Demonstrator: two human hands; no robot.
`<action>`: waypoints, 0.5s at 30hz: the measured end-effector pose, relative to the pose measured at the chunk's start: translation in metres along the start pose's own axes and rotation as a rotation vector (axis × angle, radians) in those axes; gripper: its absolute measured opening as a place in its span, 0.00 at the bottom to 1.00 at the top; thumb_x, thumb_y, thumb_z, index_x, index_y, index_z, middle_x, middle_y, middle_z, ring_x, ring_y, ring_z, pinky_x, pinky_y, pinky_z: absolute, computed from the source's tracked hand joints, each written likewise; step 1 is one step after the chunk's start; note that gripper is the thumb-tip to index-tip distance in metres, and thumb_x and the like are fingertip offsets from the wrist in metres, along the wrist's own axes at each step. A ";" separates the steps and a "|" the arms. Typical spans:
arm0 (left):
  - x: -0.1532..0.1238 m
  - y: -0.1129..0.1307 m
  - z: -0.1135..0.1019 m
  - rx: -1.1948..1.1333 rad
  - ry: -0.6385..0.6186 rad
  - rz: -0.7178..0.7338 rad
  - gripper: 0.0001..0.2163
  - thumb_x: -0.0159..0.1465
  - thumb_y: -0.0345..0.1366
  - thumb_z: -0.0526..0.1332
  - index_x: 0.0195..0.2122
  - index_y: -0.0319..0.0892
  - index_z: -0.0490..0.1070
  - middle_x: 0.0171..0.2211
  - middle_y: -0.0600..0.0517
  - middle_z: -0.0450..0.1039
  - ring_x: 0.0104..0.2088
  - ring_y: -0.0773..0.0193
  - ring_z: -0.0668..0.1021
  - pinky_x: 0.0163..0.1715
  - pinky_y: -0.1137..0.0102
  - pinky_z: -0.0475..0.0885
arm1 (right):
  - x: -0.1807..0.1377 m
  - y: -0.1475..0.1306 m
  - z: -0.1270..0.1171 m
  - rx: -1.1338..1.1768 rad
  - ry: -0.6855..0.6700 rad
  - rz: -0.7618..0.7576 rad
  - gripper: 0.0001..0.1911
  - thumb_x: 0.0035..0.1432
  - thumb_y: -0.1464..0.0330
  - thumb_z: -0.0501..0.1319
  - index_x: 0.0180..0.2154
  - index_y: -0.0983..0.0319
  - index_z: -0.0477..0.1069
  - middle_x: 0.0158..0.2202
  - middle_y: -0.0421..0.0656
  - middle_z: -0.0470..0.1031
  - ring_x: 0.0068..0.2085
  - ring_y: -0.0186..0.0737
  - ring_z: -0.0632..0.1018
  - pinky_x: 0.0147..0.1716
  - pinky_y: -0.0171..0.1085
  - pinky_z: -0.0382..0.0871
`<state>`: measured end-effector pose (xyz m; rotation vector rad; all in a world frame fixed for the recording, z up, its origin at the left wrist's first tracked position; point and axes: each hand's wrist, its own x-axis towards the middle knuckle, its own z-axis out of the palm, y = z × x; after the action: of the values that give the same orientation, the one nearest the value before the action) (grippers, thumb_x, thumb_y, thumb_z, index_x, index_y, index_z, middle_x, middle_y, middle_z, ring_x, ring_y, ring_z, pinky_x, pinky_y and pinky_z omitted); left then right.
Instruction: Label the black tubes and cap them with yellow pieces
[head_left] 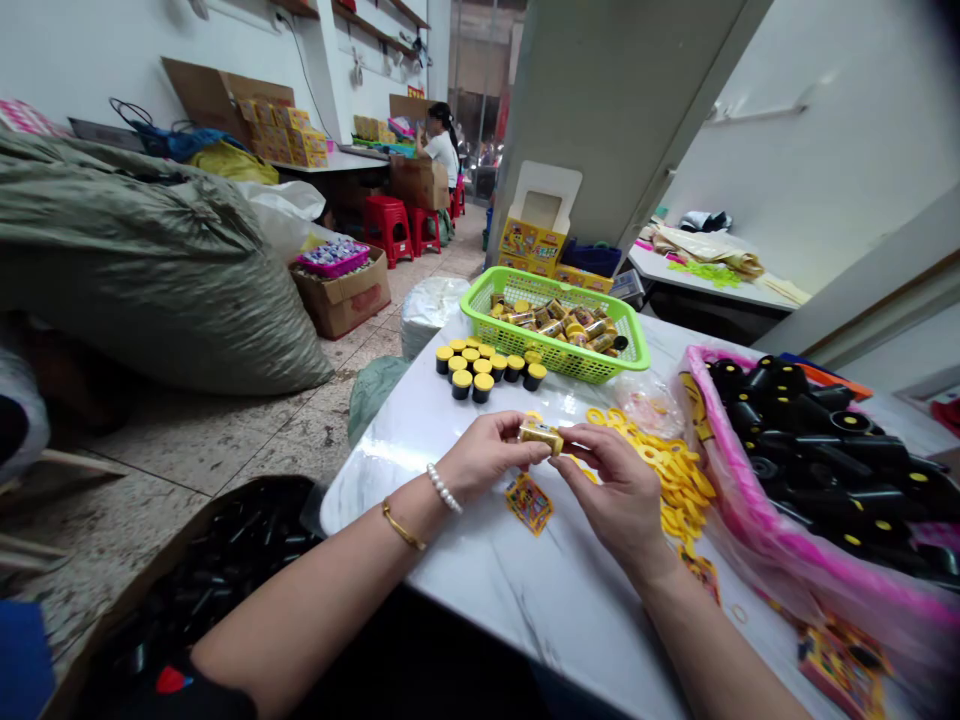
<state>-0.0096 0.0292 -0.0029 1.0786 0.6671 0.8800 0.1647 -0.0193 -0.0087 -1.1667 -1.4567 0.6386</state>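
Between my two hands is a small cylinder with a gold printed wrap, lying on its side just above the table. My left hand pinches its left part between thumb and fingers. At its right end, the fingertips of my right hand close around it. Below my hands, a colourful printed card lies flat on the white marbled table. Yellow plastic rings are heaped beside my right hand. Beyond my left hand stand several black tubs with yellow lids.
A green basket of gold-wrapped cylinders sits at the table's back. On the right is a pink-rimmed bin of black cylinders. More printed cards lie near the front right. Large sacks fill the left. A person sits far behind.
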 end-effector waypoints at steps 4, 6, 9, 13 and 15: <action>-0.001 0.003 0.001 -0.060 -0.062 0.013 0.16 0.46 0.34 0.75 0.35 0.35 0.76 0.33 0.50 0.76 0.33 0.66 0.76 0.37 0.72 0.69 | 0.000 -0.003 0.002 0.045 -0.017 0.141 0.13 0.52 0.61 0.70 0.39 0.59 0.78 0.37 0.45 0.81 0.39 0.45 0.81 0.42 0.47 0.79; -0.001 0.005 0.000 -0.079 -0.076 -0.025 0.16 0.47 0.34 0.75 0.35 0.35 0.76 0.31 0.50 0.76 0.31 0.66 0.76 0.34 0.72 0.69 | 0.002 -0.004 0.004 0.089 -0.034 0.220 0.13 0.52 0.60 0.69 0.39 0.60 0.77 0.34 0.44 0.81 0.35 0.44 0.82 0.39 0.45 0.80; -0.001 0.006 -0.002 -0.098 -0.050 -0.111 0.19 0.47 0.38 0.75 0.40 0.38 0.76 0.32 0.50 0.75 0.28 0.66 0.76 0.28 0.72 0.67 | 0.002 -0.004 0.002 -0.059 -0.039 0.063 0.12 0.53 0.63 0.69 0.40 0.58 0.76 0.38 0.45 0.80 0.38 0.44 0.81 0.42 0.45 0.78; -0.002 0.006 -0.003 0.008 0.011 -0.097 0.15 0.49 0.41 0.74 0.30 0.35 0.76 0.25 0.52 0.73 0.24 0.71 0.72 0.27 0.74 0.63 | -0.001 -0.002 0.000 -0.233 -0.083 -0.040 0.13 0.53 0.66 0.68 0.43 0.57 0.76 0.42 0.46 0.79 0.39 0.43 0.80 0.44 0.45 0.78; -0.003 0.006 -0.002 0.031 -0.003 -0.077 0.13 0.49 0.39 0.74 0.29 0.35 0.76 0.24 0.53 0.72 0.25 0.71 0.71 0.27 0.75 0.63 | -0.003 0.000 0.002 -0.136 -0.109 0.072 0.16 0.53 0.65 0.69 0.45 0.58 0.75 0.41 0.46 0.80 0.38 0.43 0.81 0.42 0.44 0.79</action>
<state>-0.0141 0.0291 0.0025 1.0749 0.7174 0.8034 0.1626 -0.0214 -0.0101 -1.3120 -1.5764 0.6697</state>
